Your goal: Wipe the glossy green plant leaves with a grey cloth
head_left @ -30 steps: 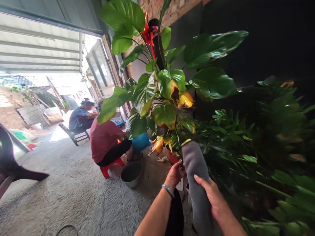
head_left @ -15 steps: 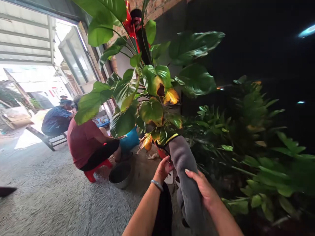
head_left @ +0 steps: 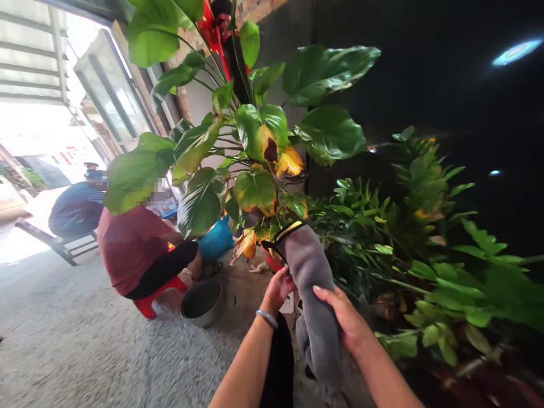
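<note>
A thick grey fleece piece (head_left: 312, 272), long and tube-like, stands tilted between my hands. Black and yellow trim edges its open upper end; its exact kind is unclear. My left hand (head_left: 278, 289), with a pale bangle on the wrist, has its fingers curled at the near side of that trimmed end. Lower down, my right hand (head_left: 346, 317) is closed round the right side, thumb lying on top of the fleece. A second grey fold hangs at its lower left. Just beyond the trim are yellowed leaves (head_left: 250, 243) of a large potted plant.
The broad-leaved plant (head_left: 259, 130) rises straight ahead, with leafy plants (head_left: 399, 272) to the right. A grey basin (head_left: 203, 303) stands on the concrete floor at left. Near it, a person in a dark red shirt (head_left: 131, 249) sits on a red stool (head_left: 157, 297); another sits farther back.
The view has shifted slightly, so the plant and seated people appear farther left. Both hands keep their hold on the grey fleece piece, whose trimmed opening now shows more.
</note>
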The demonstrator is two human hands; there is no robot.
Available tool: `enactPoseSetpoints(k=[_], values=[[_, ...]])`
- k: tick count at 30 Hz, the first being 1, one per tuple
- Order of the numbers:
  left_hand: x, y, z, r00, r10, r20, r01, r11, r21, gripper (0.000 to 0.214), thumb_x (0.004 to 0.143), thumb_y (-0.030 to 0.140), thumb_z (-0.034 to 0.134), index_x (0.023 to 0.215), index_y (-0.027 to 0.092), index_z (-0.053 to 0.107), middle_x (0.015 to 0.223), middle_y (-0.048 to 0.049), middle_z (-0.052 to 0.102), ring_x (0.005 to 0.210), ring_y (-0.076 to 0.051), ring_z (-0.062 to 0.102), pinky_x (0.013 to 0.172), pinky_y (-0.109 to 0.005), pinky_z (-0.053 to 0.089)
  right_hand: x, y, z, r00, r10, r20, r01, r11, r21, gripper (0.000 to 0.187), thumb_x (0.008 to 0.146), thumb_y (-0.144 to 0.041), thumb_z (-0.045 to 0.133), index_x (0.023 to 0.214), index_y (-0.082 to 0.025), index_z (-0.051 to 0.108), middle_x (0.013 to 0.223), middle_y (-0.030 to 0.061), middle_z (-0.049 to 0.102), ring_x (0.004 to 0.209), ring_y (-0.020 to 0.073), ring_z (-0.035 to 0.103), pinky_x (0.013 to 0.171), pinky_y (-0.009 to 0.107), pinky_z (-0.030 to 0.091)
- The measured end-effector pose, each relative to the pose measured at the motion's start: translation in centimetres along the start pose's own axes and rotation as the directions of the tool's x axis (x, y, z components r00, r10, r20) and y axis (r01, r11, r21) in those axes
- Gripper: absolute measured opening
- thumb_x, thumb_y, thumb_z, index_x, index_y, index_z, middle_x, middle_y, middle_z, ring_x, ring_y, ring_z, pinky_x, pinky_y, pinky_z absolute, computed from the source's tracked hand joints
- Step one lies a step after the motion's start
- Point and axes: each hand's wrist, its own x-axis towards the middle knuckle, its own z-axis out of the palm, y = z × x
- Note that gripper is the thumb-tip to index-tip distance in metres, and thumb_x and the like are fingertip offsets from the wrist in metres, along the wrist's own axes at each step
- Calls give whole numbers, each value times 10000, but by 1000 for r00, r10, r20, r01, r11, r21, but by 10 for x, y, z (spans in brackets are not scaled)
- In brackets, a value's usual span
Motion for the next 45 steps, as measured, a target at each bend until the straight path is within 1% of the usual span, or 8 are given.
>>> enactPoseSetpoints(k=[8,15,22,25,30,35,38,45], values=[[7,5,-8,999,-41,13,41,999,-18,129,750,197,691,869,149,683,783,-36,709,671,-163,625,626,-269,473,-33,41,-64,964,158,-212,-168,985,-30,457,483,-439,851,830,-175,717,693,47,746,671,263,694,657,355,540],[9,-4,-1,1000,-31,1,31,999,10,108,717,235,716,770,146,683,720,-39,705,642,-159,607,618,-271,465,-20,-13,-30,989,16,-146,3,992,129,455,376,-381,867,722,-171,659,516,33,671,424,184,578,428,288,458],[8,0,-6,999,31,-41,-29,998,53,248,566,241,840,726,135,682,695,-40,705,649,-167,624,610,-275,469,-22,41,-58,968,133,-210,-133,991,16,435,436,-406,873,763,-172,708,644,40,735,687,263,703,621,323,546],[7,2,-8,997,52,-50,-49,997,64,300,501,249,878,695,138,678,679,-33,699,640,-163,618,613,-277,470,-38,22,-70,951,59,-303,-37,996,79,491,403,-400,893,800,-181,705,663,31,745,657,267,704,593,331,551],[8,-2,-4,995,65,-71,-59,995,82,344,452,270,896,683,144,673,674,-22,690,625,-155,612,611,-279,470,-19,-34,-42,863,-80,-498,291,885,363,349,427,-262,816,734,-212,657,549,-18,705,572,257,693,596,375,578],[8,-3,-4,994,73,-76,-65,992,109,376,433,320,894,685,148,674,666,-18,692,601,-149,601,588,-273,462,-11,8,-32,926,261,-272,-112,880,462,251,474,-280,812,639,-189,645,474,34,670,632,304,718,590,391,592],[8,-2,-7,995,72,-69,-62,990,128,375,437,327,891,685,148,674,669,-26,691,613,-156,603,611,-285,468,-31,30,-39,925,282,-254,-161,898,410,337,438,-296,869,690,-179,677,555,51,716,635,297,721,581,370,592],[9,-4,-8,995,69,-79,-56,986,159,350,485,344,874,685,156,658,641,-17,659,599,-155,585,601,-290,457,-19,-33,-26,924,-44,-379,241,837,491,316,452,-238,819,731,-185,682,573,2,716,509,221,667,578,358,589]])
